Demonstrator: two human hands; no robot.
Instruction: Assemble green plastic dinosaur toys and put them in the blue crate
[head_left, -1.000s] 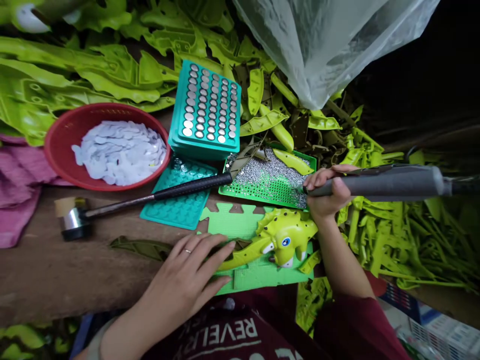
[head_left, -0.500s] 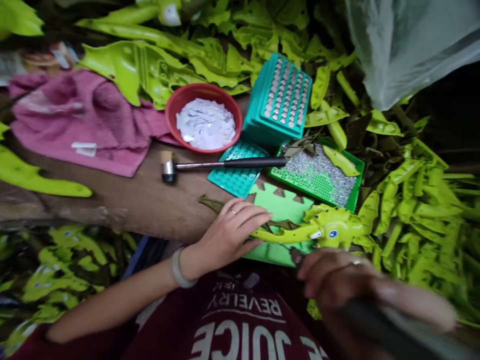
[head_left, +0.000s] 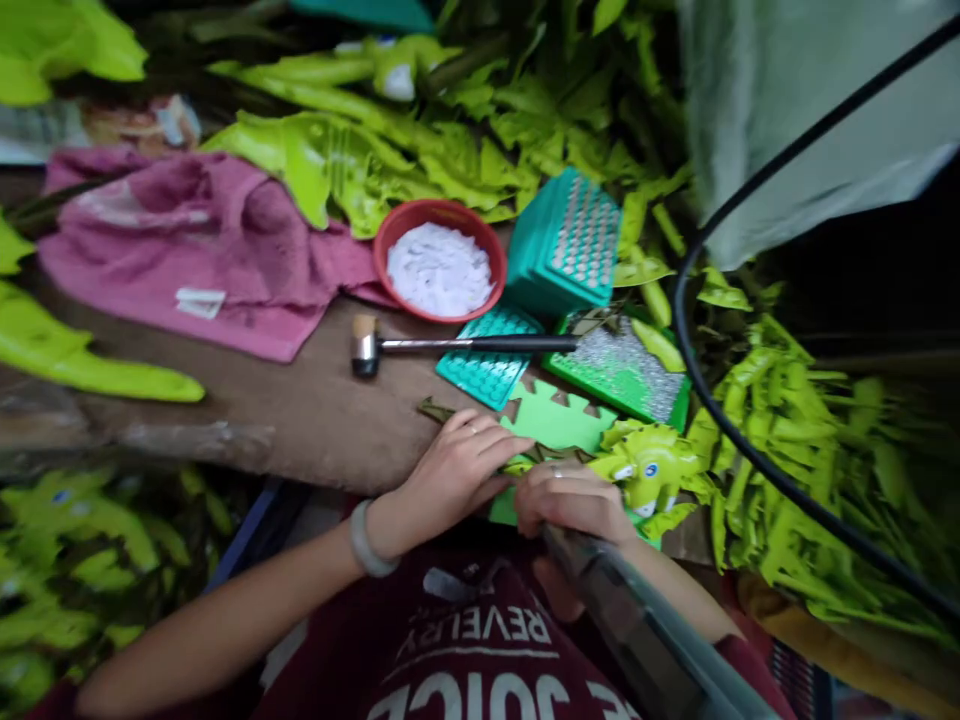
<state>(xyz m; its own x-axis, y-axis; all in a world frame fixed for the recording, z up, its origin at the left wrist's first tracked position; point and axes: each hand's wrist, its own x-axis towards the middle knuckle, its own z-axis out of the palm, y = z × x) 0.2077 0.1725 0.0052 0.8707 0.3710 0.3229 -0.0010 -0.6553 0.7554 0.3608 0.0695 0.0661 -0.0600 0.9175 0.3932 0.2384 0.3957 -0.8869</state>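
Observation:
A lime-green toy dinosaur (head_left: 646, 465) lies on a green foam mat (head_left: 559, 420) at the near edge of the wooden table (head_left: 300, 410). My left hand (head_left: 457, 470) lies flat on the toy's tail end, fingers stretched out. My right hand (head_left: 574, 500) is closed round a grey electric screwdriver (head_left: 637, 625), its tip down at the toy's body beside my left fingers. A black cable (head_left: 720, 400) loops from the tool over the right side.
Behind the mat sit a green tray of small screws (head_left: 626, 365), a teal tray (head_left: 487, 365), a stack of teal trays of button cells (head_left: 574, 245), a hammer (head_left: 450, 346), a red bowl of white discs (head_left: 441, 262) and a pink cloth (head_left: 195, 245). Green toy shells are heaped around.
My right hand carried the screwdriver from the screw tray down to the toy, close to my left hand. The view swung left and pulled back. My left hand stayed on the toy.

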